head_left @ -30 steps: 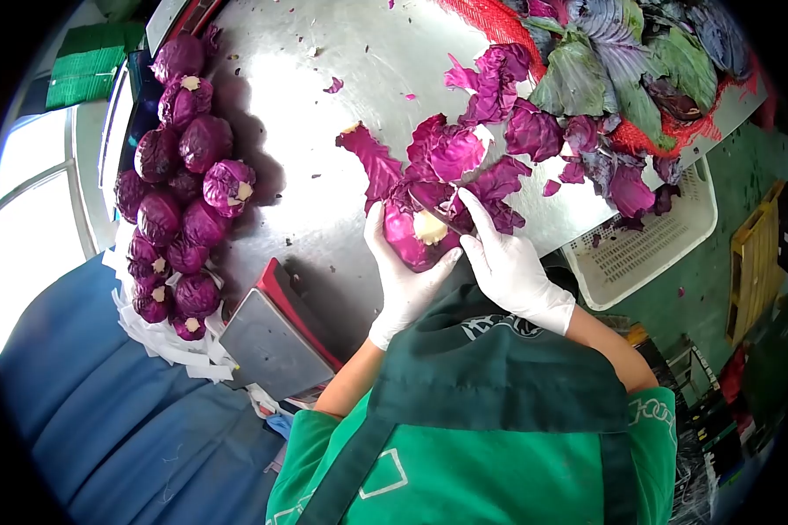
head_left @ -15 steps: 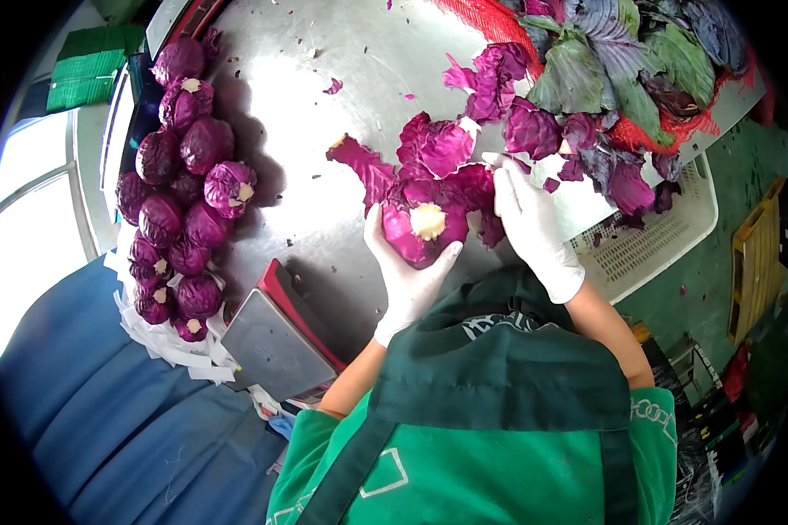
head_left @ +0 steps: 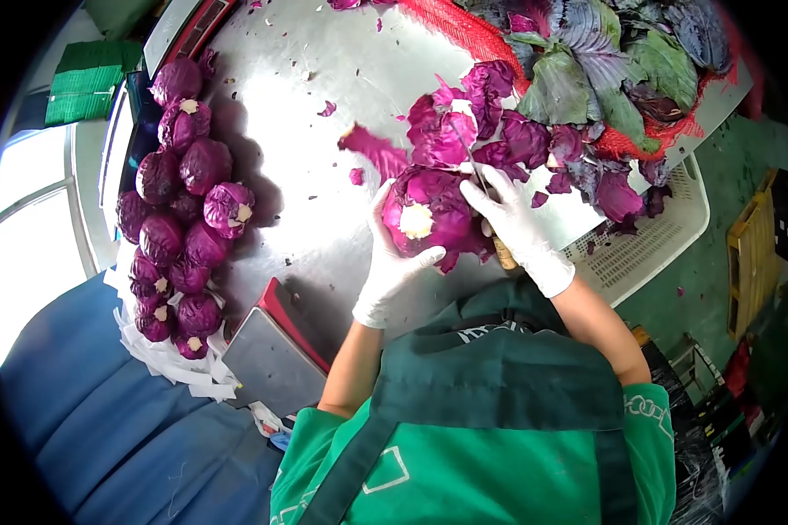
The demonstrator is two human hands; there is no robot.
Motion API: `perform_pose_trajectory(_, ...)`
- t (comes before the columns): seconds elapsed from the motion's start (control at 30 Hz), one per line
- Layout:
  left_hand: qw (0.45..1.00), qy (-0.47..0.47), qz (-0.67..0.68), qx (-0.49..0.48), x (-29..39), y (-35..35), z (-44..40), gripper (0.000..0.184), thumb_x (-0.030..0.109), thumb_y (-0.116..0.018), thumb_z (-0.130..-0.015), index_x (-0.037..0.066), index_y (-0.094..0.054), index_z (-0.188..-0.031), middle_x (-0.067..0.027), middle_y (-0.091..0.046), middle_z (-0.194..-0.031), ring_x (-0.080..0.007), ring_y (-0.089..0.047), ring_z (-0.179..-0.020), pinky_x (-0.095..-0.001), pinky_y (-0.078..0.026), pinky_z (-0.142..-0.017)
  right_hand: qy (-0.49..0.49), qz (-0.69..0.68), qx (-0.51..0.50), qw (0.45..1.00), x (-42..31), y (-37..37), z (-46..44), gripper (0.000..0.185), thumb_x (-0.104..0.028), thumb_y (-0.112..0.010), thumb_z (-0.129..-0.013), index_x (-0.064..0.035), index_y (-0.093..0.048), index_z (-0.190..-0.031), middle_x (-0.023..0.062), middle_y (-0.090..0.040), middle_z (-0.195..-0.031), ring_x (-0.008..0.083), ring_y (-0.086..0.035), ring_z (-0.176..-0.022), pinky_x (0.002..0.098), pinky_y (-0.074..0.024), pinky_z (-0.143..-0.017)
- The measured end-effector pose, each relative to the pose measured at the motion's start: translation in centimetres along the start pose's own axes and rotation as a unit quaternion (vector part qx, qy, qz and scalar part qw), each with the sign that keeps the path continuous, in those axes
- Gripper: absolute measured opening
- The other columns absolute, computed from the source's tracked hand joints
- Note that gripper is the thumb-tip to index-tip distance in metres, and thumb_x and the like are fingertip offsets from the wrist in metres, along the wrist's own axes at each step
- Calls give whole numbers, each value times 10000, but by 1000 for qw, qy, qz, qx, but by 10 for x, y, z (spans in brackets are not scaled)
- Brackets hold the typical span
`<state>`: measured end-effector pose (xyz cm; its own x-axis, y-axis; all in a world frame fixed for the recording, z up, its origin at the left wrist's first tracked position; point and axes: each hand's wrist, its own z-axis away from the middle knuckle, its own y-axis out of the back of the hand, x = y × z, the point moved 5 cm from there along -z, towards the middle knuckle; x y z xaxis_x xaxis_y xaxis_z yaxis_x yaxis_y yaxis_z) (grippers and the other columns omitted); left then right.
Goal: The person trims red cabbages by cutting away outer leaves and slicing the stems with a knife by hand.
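A purple cabbage (head_left: 436, 208) with a pale cut stem sits on the metal table (head_left: 324, 188). My left hand (head_left: 396, 271), in a white glove, is wrapped round its left and lower side. My right hand (head_left: 518, 226), also gloved, is closed on a knife (head_left: 504, 254); the brown handle shows below the palm and the thin blade points up and left, past the cabbage's right side. Loose purple leaves (head_left: 442, 131) lie just above the cabbage, and one long torn leaf (head_left: 376, 150) lies at its upper left.
Several trimmed purple cabbages (head_left: 206, 166) are piled at the left, beside white paper (head_left: 171, 363). A grey-and-red box-like object (head_left: 276, 354) stands at the near edge. Outer leaves (head_left: 578, 74) lie on red netting (head_left: 455, 31) at the upper right. Below the right edge is a white crate (head_left: 648, 254).
The cabbage has turned in my left hand and its stem has shifted left. My right hand has moved back against the cabbage, and the knife now shows. The loose leaves have shifted slightly.
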<state>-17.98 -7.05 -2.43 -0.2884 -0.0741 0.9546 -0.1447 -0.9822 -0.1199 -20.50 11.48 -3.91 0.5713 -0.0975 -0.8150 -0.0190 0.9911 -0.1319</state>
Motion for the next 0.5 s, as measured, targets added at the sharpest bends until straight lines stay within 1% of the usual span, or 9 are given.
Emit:
perform_pose_trajectory(0.03, 999, 11, -29, -16, -2, 6, 1, 1158, 212, -914, -654, 82, -146, -1510, -159, -302, -1476, -267, -348, -1367, -430, -365, -1122, 64, 47, -2, 997, -4, -1, 0, 410, -275, -720, -887, -72, -608, -1226, 29, -505, -1107, 68, -469, -737, 227, -447, -698)
perform_pose_trajectory(0.07, 984, -34, -174, -34, -9, 24, 0, 1192, 257, -930, -623, 48, -157, -1506, -171, -299, -1478, -273, -345, -1370, -424, -368, -1117, 73, 79, -4, 994, -5, -1, 6, 402, -251, -729, -878, -70, -604, -1215, 24, -507, -1094, 72, -480, -756, 231, -455, -709)
perform_pose_trajectory(0.17, 974, -33, -217, -48, 32, 23, 10, 1202, 282, -938, -606, 19, -174, -1496, -174, -320, -1463, -273, -376, -1347, -410, -380, -1101, 115, 84, -9, 990, 0, -13, 10, 394, -251, -741, -868, -66, -593, -1183, 38, -510, -1120, 75, -484, -755, 237, -458, -699)
perform_pose_trajectory(0.23, 981, 24, -192, 19, 52, 2, 16, 1180, 286, -934, -611, 15, -189, -1487, -183, -343, -1441, -275, -414, -1315, -396, -389, -1088, 181, 84, 8, 980, 0, -19, 8, 421, -265, -766, -846, -58, -577, -1160, 46, -548, -1075, 82, -491, -715, 249, -459, -679)
perform_pose_trajectory(0.33, 950, 23, -292, 106, 39, 3, 16, 1079, 174, -898, -655, 17, -210, -1472, -197, -354, -1421, -285, -439, -1300, -394, -406, -1081, 111, 133, 24, 985, 4, -20, 1, 467, -305, -778, -833, -48, -568, -1162, 54, -590, -989, 103, -507, -678, 281, -474, -667)
perform_pose_trajectory(0.37, 951, 22, -291, 106, 38, 3, 18, 1079, 174, -898, -655, 17, -210, -1472, -197, -354, -1421, -285, -439, -1300, -394, -406, -1081, 107, 163, 51, 980, -1, -17, -2, 446, -324, -769, -832, -34, -574, -1109, 57, -610, -876, 153, -562, -675, 313, -480, -662)
perform_pose_trajectory(0.4, 966, 25, -238, 99, 45, -1, 20, 1062, 138, -884, -666, 18, -204, -1473, -192, -354, -1423, -282, -435, -1307, -402, -411, -1084, 106, 164, 52, 979, -8, -15, -1, 446, -324, -769, -832, -34, -574, -1109, 57, -610, -876, 153, -562, -675, 313, -480, -662)
perform_pose_trajectory(0.47, 978, 32, -184, 96, 45, 3, 26, 1047, 102, -871, -677, 19, -198, -1475, -186, -353, -1425, -279, -431, -1313, -410, -417, -1087, 108, 273, 2, 956, -19, -20, 3, 374, -339, -727, -856, -35, -582, -1017, 91, -633, -870, 225, -635, -737, 333, -498, -675)
perform_pose_trajectory(0.5, 975, 14, -207, 77, 42, 8, 28, 1042, 78, -861, -682, 23, -189, -1477, -179, -327, -1449, -280, -409, -1336, -418, -416, -1095, 202, 324, 18, 924, -22, -24, 5, 279, -305, -667, -890, -49, -588, -971, 133, -654, -895, 290, -666, -754, 383, -519, -675)
